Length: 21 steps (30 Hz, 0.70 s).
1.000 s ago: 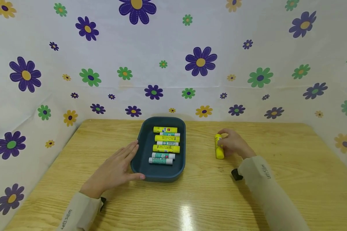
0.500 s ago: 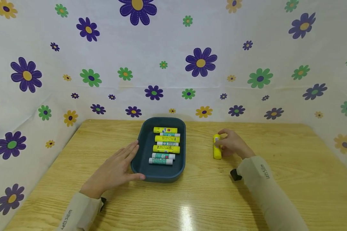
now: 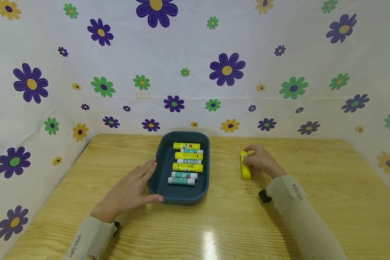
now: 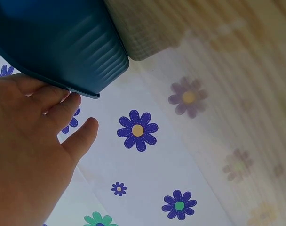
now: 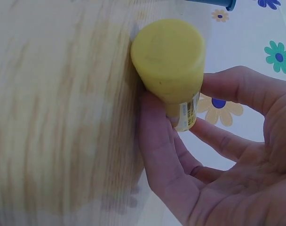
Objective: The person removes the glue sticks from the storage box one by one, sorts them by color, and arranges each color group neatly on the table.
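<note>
A dark blue tray [image 3: 162,196] stands left of the table's middle. In it lie yellow glue sticks [image 3: 187,167] and white-and-teal glue sticks [image 3: 181,181], in a column and roughly parallel. My left hand [image 3: 128,193] rests at the tray's left side, fingers straight along the rim and thumb at the near corner; the left wrist view shows those fingertips against the tray's rim [image 4: 89,94]. To the right of the tray, my right hand [image 3: 261,162] pinches another yellow glue stick [image 3: 245,169] between thumb and fingers. Its round yellow end [image 5: 169,49] faces the right wrist camera.
A light wooden table [image 3: 214,216] carries everything. Behind it and at both sides hangs a white cloth with purple, green and yellow flowers [image 3: 226,70]. Bare wood lies between the tray and the right hand.
The yellow glue stick in my right hand has shifted slightly left, then turned a little, its near end swinging right. My left hand and the tray hold still.
</note>
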Each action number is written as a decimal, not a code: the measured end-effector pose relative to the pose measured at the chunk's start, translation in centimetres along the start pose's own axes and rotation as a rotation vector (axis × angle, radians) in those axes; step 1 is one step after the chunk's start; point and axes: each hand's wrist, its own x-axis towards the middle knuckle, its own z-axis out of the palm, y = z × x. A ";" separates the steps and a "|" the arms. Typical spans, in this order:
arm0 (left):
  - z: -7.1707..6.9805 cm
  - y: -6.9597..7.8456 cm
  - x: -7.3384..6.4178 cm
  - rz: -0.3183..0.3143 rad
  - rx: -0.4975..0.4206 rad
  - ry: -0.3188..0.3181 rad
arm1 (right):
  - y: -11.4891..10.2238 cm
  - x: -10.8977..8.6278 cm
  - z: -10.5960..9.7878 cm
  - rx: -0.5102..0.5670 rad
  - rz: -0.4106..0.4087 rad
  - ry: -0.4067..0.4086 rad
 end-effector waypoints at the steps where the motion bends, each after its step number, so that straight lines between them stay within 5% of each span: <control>1: 0.0 0.0 0.0 0.000 -0.002 0.002 | 0.0 0.0 0.0 0.000 0.000 0.001; 21: 0.1 0.0 0.1 -0.013 -0.008 -0.001 | 0.0 0.2 0.0 0.004 0.023 -0.008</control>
